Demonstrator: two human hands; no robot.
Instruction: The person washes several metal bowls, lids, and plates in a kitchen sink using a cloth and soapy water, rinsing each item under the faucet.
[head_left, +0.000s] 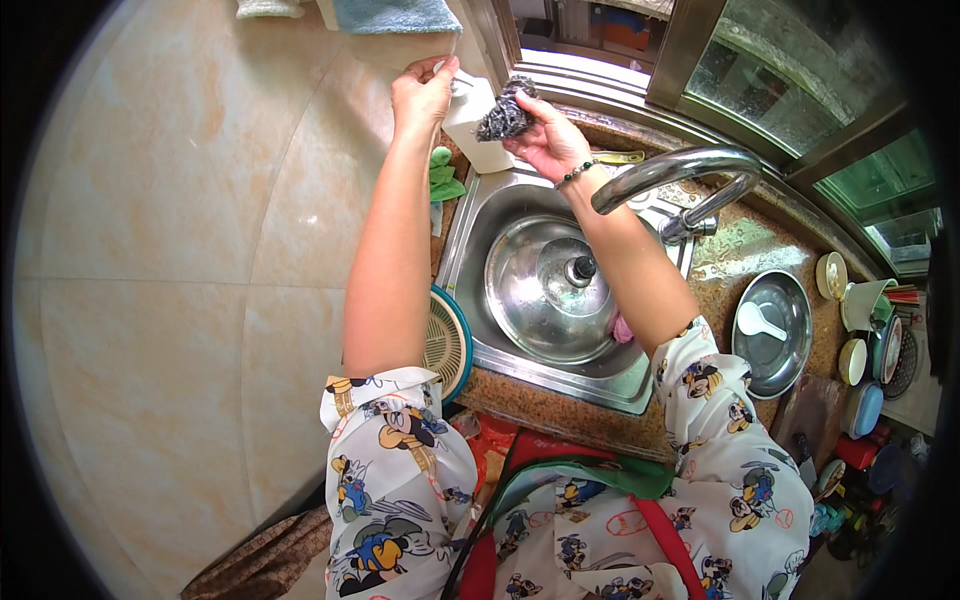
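Observation:
My left hand (421, 99) grips the white top of a white plastic bottle (471, 124), which stands behind the sink's far left corner. In my right hand (551, 139) is a dark, wiry scouring pad (508, 114), held up beside the bottle. Below both hands, a round stainless steel pot lid (525, 315) lies in the steel sink (480, 202). Its black knob (582, 270) faces up. My right forearm covers part of the lid and basin. A pink cloth (621, 328) shows at the lid's right edge.
A curved chrome faucet (675, 161) arches over my right forearm. Green cloth (444, 176) and a plastic strainer basket (450, 345) sit left of the sink. On the right counter, a steel bowl (772, 360) holds a white spoon (761, 322). Windows (787, 82) line the back.

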